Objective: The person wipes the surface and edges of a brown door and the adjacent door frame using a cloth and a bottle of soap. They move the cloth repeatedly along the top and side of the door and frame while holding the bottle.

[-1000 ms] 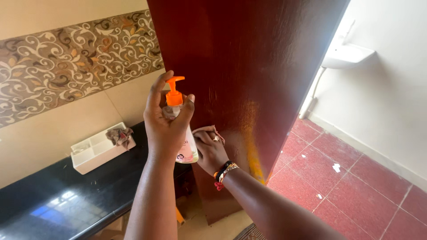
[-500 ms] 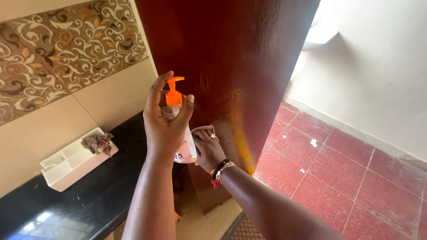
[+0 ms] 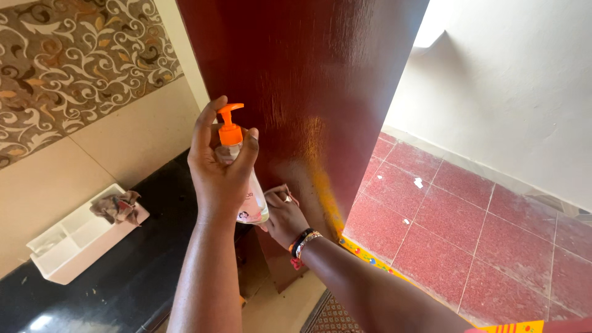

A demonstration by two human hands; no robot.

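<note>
My left hand [image 3: 217, 169] grips a clear pump bottle [image 3: 245, 191] with an orange pump head, held upright in front of a dark red-brown wooden door [image 3: 308, 80]. The index finger is raised beside the pump head. My right hand [image 3: 282, 214], with bangles and threads on the wrist, presses a small pale cloth [image 3: 277, 191] against the lower door, just behind the bottle. The cloth is mostly hidden by the fingers and the bottle. An orange-yellow smear runs down the door [image 3: 324, 185] to the right of my right hand.
A black counter [image 3: 123, 277] runs along the tiled wall at left, with a white divided tray [image 3: 55, 253] holding a crumpled rag [image 3: 115, 206]. Red floor tiles [image 3: 481, 234] with small white scraps lie right of the door. A patterned mat edge [image 3: 336, 317] shows below.
The view has shifted right and down, so the tray slid left and the wall basin left the frame. Both hands stay on the bottle and cloth at the door.
</note>
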